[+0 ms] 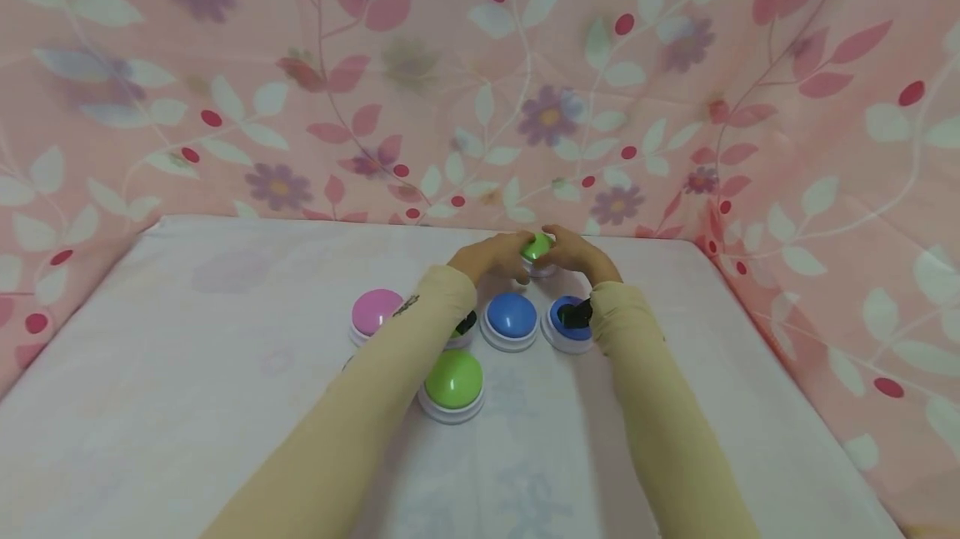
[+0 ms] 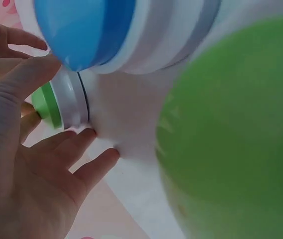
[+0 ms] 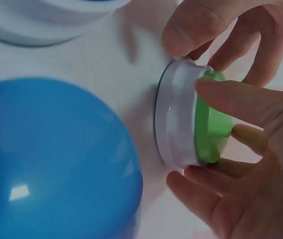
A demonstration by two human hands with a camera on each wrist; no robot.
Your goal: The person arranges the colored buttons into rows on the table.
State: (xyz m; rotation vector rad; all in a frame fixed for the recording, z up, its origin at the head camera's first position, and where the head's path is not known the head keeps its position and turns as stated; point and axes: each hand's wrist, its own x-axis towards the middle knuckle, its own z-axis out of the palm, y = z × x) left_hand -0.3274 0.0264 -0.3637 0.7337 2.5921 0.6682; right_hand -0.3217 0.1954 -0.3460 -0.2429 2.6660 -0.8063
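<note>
At the back of the table, both hands are round a green push button (image 1: 537, 247) with a white base. The left hand (image 1: 492, 256) holds its left side, its fingers spread about the dome and base in the left wrist view. From the right, the right hand (image 1: 576, 254) grips the same button, thumb over the green dome (image 3: 213, 119) and fingers round the far side. Nearer stand two blue push buttons, one in the middle (image 1: 512, 316) and one on the right (image 1: 564, 324), partly hidden by the right wrist's black camera.
A pink push button (image 1: 377, 311) stands to the left and another green push button (image 1: 453, 379) in front. Under the left sleeve (image 1: 420, 331), one more button is mostly hidden. The white-covered table (image 1: 225, 339) meets a pink floral curtain (image 1: 450, 106) behind and at the right.
</note>
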